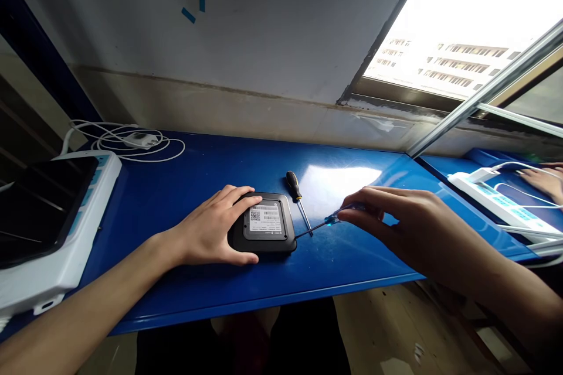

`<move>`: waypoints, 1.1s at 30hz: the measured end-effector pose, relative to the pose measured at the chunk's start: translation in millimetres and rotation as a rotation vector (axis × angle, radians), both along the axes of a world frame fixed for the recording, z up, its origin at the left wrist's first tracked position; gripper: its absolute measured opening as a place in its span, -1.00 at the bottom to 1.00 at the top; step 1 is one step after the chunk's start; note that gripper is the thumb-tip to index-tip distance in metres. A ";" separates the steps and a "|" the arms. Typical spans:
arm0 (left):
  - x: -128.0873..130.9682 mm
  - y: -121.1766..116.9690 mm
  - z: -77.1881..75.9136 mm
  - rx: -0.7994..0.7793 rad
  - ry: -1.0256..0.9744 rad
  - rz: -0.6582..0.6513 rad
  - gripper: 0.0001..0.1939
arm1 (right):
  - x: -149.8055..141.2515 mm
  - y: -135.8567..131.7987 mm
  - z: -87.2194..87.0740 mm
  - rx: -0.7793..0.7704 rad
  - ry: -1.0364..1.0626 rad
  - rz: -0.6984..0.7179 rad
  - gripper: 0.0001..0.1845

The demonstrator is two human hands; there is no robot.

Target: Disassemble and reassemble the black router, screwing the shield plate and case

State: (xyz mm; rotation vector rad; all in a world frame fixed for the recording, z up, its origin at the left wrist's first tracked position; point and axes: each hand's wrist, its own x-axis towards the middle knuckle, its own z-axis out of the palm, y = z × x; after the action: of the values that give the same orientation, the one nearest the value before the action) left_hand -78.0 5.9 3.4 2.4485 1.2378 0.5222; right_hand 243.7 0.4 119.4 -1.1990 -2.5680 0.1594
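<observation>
A small black box (264, 224) with a white label lies flat on the blue table (220, 281). My left hand (211, 228) rests on its left side, fingers wrapped round its edges. My right hand (404, 225) pinches the clear blue handle of a thin screwdriver (328, 222), whose tip reaches the box's right edge. A second screwdriver (297, 190) with a black and yellow handle lies loose on the table just right of the box.
A white power strip with a dark device on it (48, 217) sits at the left. A coiled white cable and charger (132, 140) lie behind it. At the far right, another person's hand (543, 179) is beside a white power strip (497, 199). The wall and a window stand behind.
</observation>
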 end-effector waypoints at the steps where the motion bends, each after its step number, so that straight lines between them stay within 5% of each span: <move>1: 0.5 -0.1 0.4 -0.003 0.008 0.001 0.00 | -2.6 0.4 0.2 0.017 -0.009 0.002 -0.60; 10: -1.2 -0.4 -0.4 -0.035 0.049 0.010 0.00 | -27.4 -1.9 11.4 0.061 -0.095 0.013 -0.58; 17: -2.0 -1.2 -0.6 -0.084 0.015 0.018 -0.02 | -14.1 -1.0 11.0 -0.039 -0.061 -0.039 -0.60; 21: -2.4 -1.5 -1.8 -0.070 -0.024 0.021 -0.07 | 11.1 -3.9 -5.4 -0.149 0.045 -0.115 -0.53; 28: -3.9 -1.0 -0.6 -0.088 -0.008 0.009 -0.06 | 52.5 -14.5 -63.6 -0.372 0.076 -0.281 -0.52; 33: -3.7 -2.7 0.8 -0.119 0.017 0.030 -0.06 | 52.0 -13.5 -58.2 -0.380 0.122 -0.306 -0.47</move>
State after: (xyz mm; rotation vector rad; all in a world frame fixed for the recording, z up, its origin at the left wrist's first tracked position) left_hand -81.7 3.2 4.2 2.3434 1.2765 0.4230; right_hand 295.7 -13.2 61.2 -1.6414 -2.2764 0.6510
